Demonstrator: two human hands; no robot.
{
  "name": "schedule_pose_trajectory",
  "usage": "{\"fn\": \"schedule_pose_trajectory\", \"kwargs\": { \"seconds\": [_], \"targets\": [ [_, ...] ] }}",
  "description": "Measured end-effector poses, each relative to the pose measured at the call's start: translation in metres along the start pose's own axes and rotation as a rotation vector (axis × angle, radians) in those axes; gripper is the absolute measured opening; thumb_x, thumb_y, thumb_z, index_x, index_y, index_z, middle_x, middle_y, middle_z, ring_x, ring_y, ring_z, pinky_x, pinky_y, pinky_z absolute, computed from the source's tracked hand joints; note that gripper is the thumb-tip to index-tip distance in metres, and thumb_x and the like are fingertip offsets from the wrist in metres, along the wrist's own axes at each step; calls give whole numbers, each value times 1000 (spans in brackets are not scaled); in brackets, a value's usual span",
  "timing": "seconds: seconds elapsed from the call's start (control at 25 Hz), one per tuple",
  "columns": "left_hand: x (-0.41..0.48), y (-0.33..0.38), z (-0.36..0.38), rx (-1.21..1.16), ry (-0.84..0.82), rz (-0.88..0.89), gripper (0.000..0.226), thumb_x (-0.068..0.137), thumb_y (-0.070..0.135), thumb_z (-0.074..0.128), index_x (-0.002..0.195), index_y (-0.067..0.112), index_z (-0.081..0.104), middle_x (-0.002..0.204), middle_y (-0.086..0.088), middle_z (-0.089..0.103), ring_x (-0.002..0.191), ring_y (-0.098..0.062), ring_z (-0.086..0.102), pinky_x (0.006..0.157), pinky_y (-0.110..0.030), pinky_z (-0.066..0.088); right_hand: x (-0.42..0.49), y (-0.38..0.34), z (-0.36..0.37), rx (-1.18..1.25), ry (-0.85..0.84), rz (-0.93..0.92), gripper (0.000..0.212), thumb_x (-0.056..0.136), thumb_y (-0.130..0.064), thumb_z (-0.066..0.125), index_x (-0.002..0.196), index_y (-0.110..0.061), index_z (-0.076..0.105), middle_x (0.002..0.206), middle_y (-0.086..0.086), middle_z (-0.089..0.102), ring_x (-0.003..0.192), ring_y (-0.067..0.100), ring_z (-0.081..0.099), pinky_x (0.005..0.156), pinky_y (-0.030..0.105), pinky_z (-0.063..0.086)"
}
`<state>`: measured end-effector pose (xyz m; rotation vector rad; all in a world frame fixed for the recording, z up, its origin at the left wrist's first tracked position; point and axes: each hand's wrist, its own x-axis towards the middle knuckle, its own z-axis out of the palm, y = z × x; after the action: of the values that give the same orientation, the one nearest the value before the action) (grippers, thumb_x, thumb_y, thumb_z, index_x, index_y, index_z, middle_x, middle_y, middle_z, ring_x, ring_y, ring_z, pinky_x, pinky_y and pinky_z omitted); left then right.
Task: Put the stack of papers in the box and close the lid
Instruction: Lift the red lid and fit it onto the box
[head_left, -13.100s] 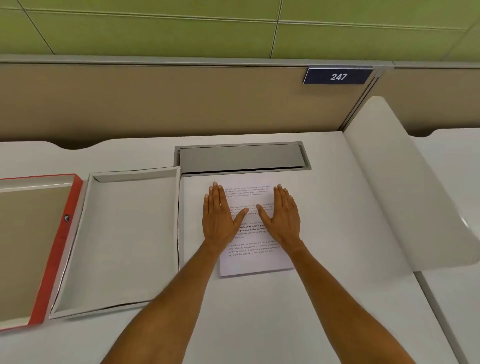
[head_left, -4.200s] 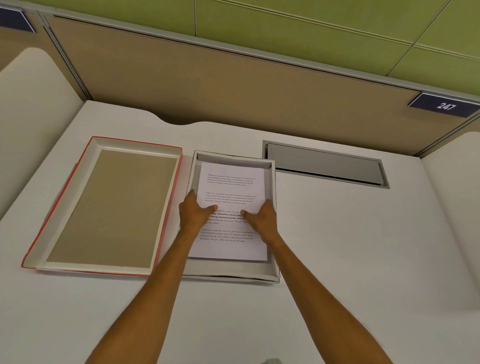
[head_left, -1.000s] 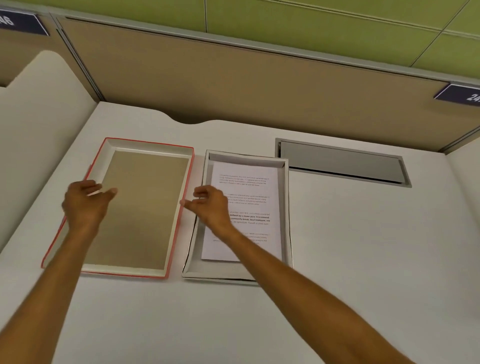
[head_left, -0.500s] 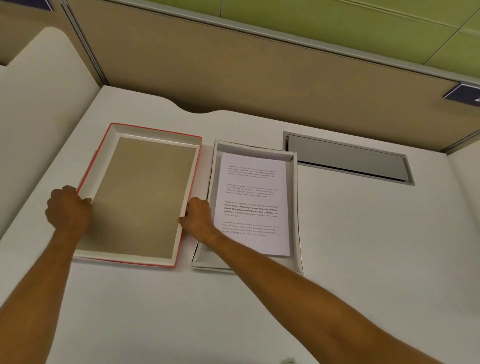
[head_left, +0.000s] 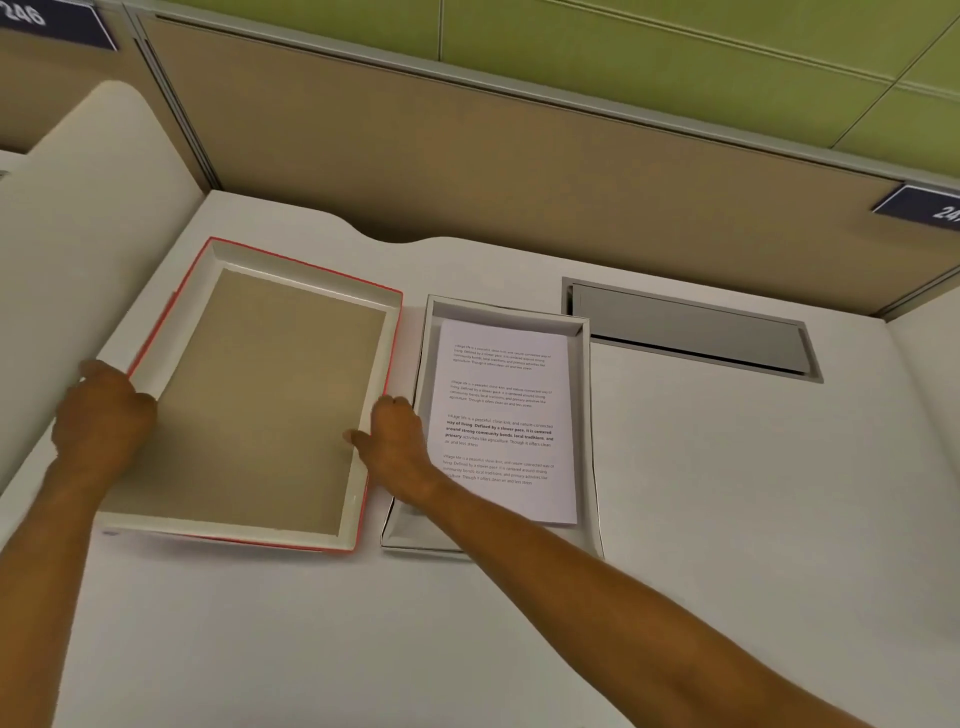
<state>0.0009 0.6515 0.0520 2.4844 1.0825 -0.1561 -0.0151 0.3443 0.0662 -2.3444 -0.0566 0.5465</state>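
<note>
The stack of papers (head_left: 506, 415), white with printed text, lies flat inside the open white box (head_left: 592, 441) near the desk's middle. Left of the box is the red-edged lid (head_left: 260, 395), inside up, showing its brown base. My left hand (head_left: 101, 415) grips the lid's left rim. My right hand (head_left: 395, 431) grips its right rim, thumb inside, my forearm crossing the box's near left corner. The lid's near edge is raised slightly off the desk.
A grey metal cable hatch (head_left: 691, 332) is set into the white desk (head_left: 727, 545) right of the box. A tan partition wall (head_left: 519, 171) runs along the back. A curved white divider (head_left: 67, 218) stands close at the left.
Both hands have closed on the lid's side rims, and the lid has tilted and come slightly off the desk. The papers and box have stayed put.
</note>
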Motion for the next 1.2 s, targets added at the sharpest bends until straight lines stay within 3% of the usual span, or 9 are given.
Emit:
{"fn": "schedule_pose_trajectory", "kwargs": {
  "seconds": [0.16, 0.32, 0.52, 0.64, 0.76, 0.92, 1.04, 1.12, 1.2],
  "targets": [
    [14, 16, -29, -146, -125, -52, 67, 94, 4, 57, 152, -2, 24, 147, -30, 43, 132, -50, 45, 112, -54, 37, -13, -71, -10, 142, 6, -242, 57, 91, -41, 65, 126, 2, 50, 120, 22, 58, 107, 35, 59, 89, 41, 50],
    [-61, 55, -66, -169, -33, 127, 60, 89, 28, 68, 132, 17, 28, 133, -25, 56, 114, -49, 60, 91, -56, 50, -17, -138, -20, 359, -39, -239, 66, 91, -55, 56, 128, 0, 55, 122, 20, 65, 109, 35, 64, 90, 43, 53],
    [-147, 100, -84, -181, 36, 403, 62, 89, 22, 70, 131, 15, 25, 109, -24, 63, 87, -43, 63, 68, -42, 47, -1, -147, -46, 587, -11, -180, 35, 90, -28, 66, 109, 1, 66, 114, 20, 70, 99, 36, 70, 82, 45, 61],
    [-179, 117, -93, -188, -108, 443, 77, 86, 21, 73, 142, 20, 19, 108, -13, 56, 84, -32, 58, 71, -42, 50, 2, -135, -62, 703, -47, -129, 28, 88, -10, 65, 114, 1, 63, 120, 20, 67, 105, 38, 68, 79, 42, 62],
    [-180, 126, -105, -348, -292, 410, 81, 83, 33, 74, 145, 30, 22, 115, 0, 53, 90, -24, 61, 79, -44, 51, -1, -121, -82, 733, -25, -112, 27, 90, -7, 63, 116, -1, 61, 122, 19, 66, 107, 38, 66, 60, 24, 57],
    [-160, 128, -90, -678, -323, 304, 54, 97, 44, 51, 142, 16, 37, 130, -12, 60, 109, -32, 64, 88, -45, 51, -14, -107, -115, 817, -39, -71, 31, 94, -8, 61, 124, 1, 56, 131, 20, 62, 115, 38, 63, 85, 39, 57],
    [-145, 126, -46, -601, -416, 185, 55, 103, 38, 42, 135, -7, 46, 135, -32, 55, 123, -48, 54, 102, -54, 42, -32, -101, -143, 934, -62, -54, 37, 96, -8, 59, 130, 5, 53, 134, 20, 60, 119, 37, 61, 90, 38, 54],
    [-132, 119, -21, -556, -501, 65, 53, 104, 34, 44, 127, -12, 54, 130, -36, 57, 117, -48, 57, 105, -56, 42, -43, -93, -163, 1041, -85, -55, 39, 96, -7, 58, 133, 6, 52, 135, 20, 60, 118, 35, 62, 98, 43, 53],
    [-123, 107, 0, -664, -694, -47, 61, 97, 54, 48, 119, 0, 66, 113, -26, 71, 98, -37, 69, 95, -53, 53, -52, -78, -182, 1135, -111, -55, 37, 97, -5, 57, 132, 9, 53, 132, 20, 61, 110, 30, 64, 100, 44, 52]
  ]
}}
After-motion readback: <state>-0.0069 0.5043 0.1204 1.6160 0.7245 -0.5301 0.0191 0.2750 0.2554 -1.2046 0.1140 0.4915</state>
